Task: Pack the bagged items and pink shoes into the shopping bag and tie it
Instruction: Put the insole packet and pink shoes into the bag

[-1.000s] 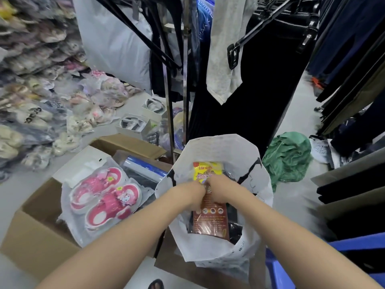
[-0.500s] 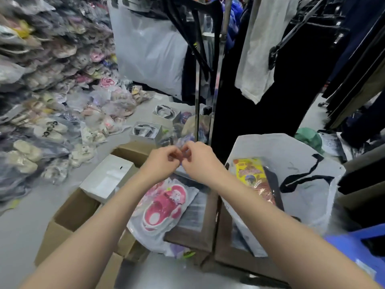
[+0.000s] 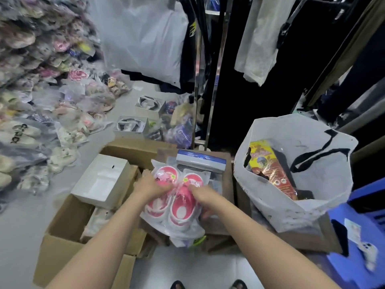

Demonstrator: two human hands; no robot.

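Observation:
A pair of pink shoes (image 3: pixel 180 207) in a clear plastic sleeve lies on the cartons at centre. My left hand (image 3: pixel 150 185) grips the sleeve at its left side, over the left shoe. My right hand (image 3: pixel 203 195) holds the right side, fingers curled under the packet. To the right stands the white shopping bag (image 3: pixel 325 184) with black handles, mouth open. Inside it a bagged item (image 3: pixel 268 165) with a yellow and red label stands upright beside dark goods.
An open cardboard carton (image 3: pixel 62 236) holding a white box (image 3: pixel 102 180) sits at left. A blue-and-white packet (image 3: pixel 201 161) lies behind the shoes. Bagged shoes are heaped along the left wall. Hanging clothes fill the back. A blue plastic stool (image 3: pixel 362 253) stands at right.
My hands left the shopping bag, met above the cartons, then dropped onto the pink shoes and took hold of their sleeve. The view swung left, so the bag now sits at right.

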